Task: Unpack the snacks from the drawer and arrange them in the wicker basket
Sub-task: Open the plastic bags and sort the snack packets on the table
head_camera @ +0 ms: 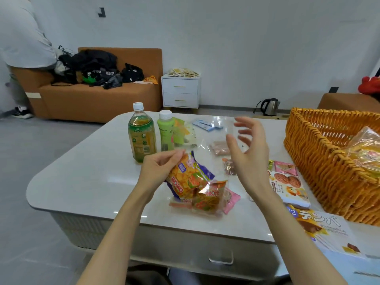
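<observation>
Above table (88, 182), left hand (157, 170) pinches orange-purple snack bag (188, 178).

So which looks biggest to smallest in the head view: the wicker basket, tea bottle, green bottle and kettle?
1. wicker basket
2. tea bottle
3. green bottle
4. kettle
The kettle sits far back, so its real size is unsure.

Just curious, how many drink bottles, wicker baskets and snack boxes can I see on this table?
Drink bottles: 2, a tea bottle and a green bottle
Baskets: 1, the wicker basket
Snack boxes: 2, a cookie box and a chocolate box
Total: 5
</observation>
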`<state>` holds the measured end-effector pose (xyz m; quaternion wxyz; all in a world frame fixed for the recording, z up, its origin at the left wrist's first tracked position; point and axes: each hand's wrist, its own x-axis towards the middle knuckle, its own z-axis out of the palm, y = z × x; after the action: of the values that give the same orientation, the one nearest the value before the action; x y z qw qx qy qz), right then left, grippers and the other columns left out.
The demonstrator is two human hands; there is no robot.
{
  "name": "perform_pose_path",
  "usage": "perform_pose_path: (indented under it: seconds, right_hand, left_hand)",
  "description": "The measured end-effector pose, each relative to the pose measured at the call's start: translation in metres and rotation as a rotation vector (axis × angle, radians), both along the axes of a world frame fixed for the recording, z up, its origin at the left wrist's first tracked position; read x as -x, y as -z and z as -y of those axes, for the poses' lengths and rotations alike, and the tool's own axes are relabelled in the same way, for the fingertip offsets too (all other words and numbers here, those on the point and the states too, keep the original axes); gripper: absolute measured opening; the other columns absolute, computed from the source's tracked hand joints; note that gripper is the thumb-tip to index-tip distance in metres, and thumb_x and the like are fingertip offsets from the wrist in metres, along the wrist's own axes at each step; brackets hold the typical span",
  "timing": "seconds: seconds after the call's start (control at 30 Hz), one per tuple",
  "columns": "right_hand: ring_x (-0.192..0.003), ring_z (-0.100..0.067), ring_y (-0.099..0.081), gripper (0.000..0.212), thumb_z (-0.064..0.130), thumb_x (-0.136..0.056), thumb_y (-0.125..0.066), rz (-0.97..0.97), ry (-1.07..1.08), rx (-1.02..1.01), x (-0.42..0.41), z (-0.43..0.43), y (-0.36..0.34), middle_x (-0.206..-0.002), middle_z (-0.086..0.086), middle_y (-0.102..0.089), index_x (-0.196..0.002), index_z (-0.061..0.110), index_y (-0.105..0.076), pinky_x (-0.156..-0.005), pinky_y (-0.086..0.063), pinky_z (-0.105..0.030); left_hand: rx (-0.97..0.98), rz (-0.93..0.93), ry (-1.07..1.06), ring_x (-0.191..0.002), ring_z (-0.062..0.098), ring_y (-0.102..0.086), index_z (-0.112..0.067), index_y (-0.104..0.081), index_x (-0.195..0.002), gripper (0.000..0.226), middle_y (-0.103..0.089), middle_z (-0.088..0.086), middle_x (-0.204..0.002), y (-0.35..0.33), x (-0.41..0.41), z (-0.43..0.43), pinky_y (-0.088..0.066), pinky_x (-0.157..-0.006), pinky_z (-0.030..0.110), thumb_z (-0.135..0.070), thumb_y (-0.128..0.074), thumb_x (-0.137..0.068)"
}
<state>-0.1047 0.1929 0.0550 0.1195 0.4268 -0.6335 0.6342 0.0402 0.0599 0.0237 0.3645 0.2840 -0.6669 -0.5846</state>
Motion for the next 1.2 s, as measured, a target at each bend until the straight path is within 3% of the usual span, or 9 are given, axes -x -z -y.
perform_pose_path:
  seconds: [0.07,0.17,0.4,0.57,0.7,0.83,1.0,1.1,1.2]
  right_hand:
    - [-0.104,-0.010,-0.054,0.020,0.010,-0.092,-0.058,-0.293,0.034,-0.053,-0.002,0.000,-0.009,-0.108,0.010,-0.058,-0.109,0.018,-0.065,-0.090,-0.043,-0.020]
    - [-0.104,-0.011,-0.056,0.022,0.009,-0.094,-0.055,-0.444,-0.059,-0.266,-0.003,0.007,-0.026,-0.107,0.009,-0.065,-0.109,0.016,-0.069,-0.092,-0.040,-0.020]
    - [-0.108,-0.013,-0.058,0.032,0.013,-0.101,-0.040,-0.496,-0.210,-0.917,0.008,0.028,-0.080,-0.118,0.003,-0.068,-0.118,0.017,-0.066,-0.080,-0.034,-0.014]
    - [-0.090,-0.021,-0.069,0.028,0.008,-0.100,-0.041,-0.298,-0.414,-1.228,0.016,0.041,-0.094,-0.102,-0.007,-0.074,-0.112,0.006,-0.067,-0.083,-0.052,-0.024]
    - [-0.074,-0.024,-0.072,0.025,0.012,-0.102,-0.044,-0.072,-0.550,-1.360,0.019,0.045,-0.096,-0.099,-0.013,-0.073,-0.116,0.004,-0.064,-0.069,-0.058,-0.024]
    - [-0.074,-0.022,-0.073,0.025,0.011,-0.099,-0.050,0.109,-0.604,-1.513,0.021,0.051,-0.101,-0.112,-0.017,-0.069,-0.121,0.004,-0.061,-0.072,-0.061,-0.031]
    - [-0.086,-0.017,-0.072,0.024,0.016,-0.087,-0.069,-0.083,-0.522,-1.644,0.012,0.064,-0.087,-0.097,-0.004,-0.074,-0.110,0.008,-0.068,-0.074,-0.058,-0.023]
    - [-0.080,-0.011,-0.071,0.011,0.025,-0.083,-0.074,-0.163,-0.461,-1.604,0.009,0.070,-0.073,-0.085,-0.001,-0.075,-0.087,0.015,-0.072,-0.069,-0.056,-0.018]
    - [-0.074,-0.008,-0.066,0.011,0.022,-0.090,-0.066,-0.294,-0.414,-1.504,0.010,0.072,-0.075,-0.087,-0.002,-0.071,-0.082,0.015,-0.070,-0.068,-0.052,-0.018]
  left_hand:
    - [0.006,0.045,0.070,-0.071,-0.003,-0.068,-0.026,-0.071,-0.107,0.022,-0.073,-0.008,-0.093,0.001,-0.001,0.002,-0.048,-0.049,0.014,-0.033,-0.059,-0.091]
    - [0.035,0.057,0.135,-0.090,-0.001,-0.068,-0.039,-0.067,-0.107,0.023,-0.073,-0.016,-0.101,-0.002,-0.002,0.004,-0.055,-0.065,0.018,-0.042,-0.055,-0.087]
    - [0.070,0.067,0.213,-0.096,-0.011,-0.062,-0.039,-0.060,-0.123,0.042,-0.067,-0.027,-0.104,-0.004,-0.006,-0.001,-0.052,-0.069,0.012,-0.050,-0.051,-0.084]
    - [0.080,0.045,0.246,-0.102,-0.010,-0.061,-0.046,-0.057,-0.119,0.037,-0.068,-0.024,-0.109,-0.003,-0.008,-0.001,-0.051,-0.078,0.012,-0.050,-0.052,-0.082]
    - [0.086,0.043,0.264,-0.106,-0.007,-0.060,-0.043,-0.056,-0.124,0.040,-0.066,-0.019,-0.116,-0.003,-0.006,-0.001,-0.047,-0.072,0.005,-0.048,-0.053,-0.085]
    - [0.088,0.046,0.269,-0.107,-0.008,-0.058,-0.040,-0.055,-0.129,0.043,-0.065,-0.021,-0.114,-0.002,-0.007,0.001,-0.047,-0.070,0.005,-0.047,-0.053,-0.086]
    - [0.104,0.056,0.298,-0.096,-0.020,-0.057,-0.037,-0.055,-0.129,0.039,-0.061,-0.025,-0.110,-0.003,-0.005,0.002,-0.044,-0.068,0.000,-0.042,-0.053,-0.090]
    - [0.107,0.085,0.304,-0.100,-0.013,-0.056,-0.034,-0.056,-0.131,0.044,-0.058,-0.024,-0.113,-0.002,-0.005,0.002,-0.048,-0.069,0.006,-0.047,-0.050,-0.090]
    - [0.071,0.103,0.335,-0.090,-0.010,-0.062,-0.042,-0.049,-0.133,0.039,-0.063,-0.020,-0.111,-0.002,-0.006,0.004,-0.050,-0.063,0.011,-0.046,-0.045,-0.094]
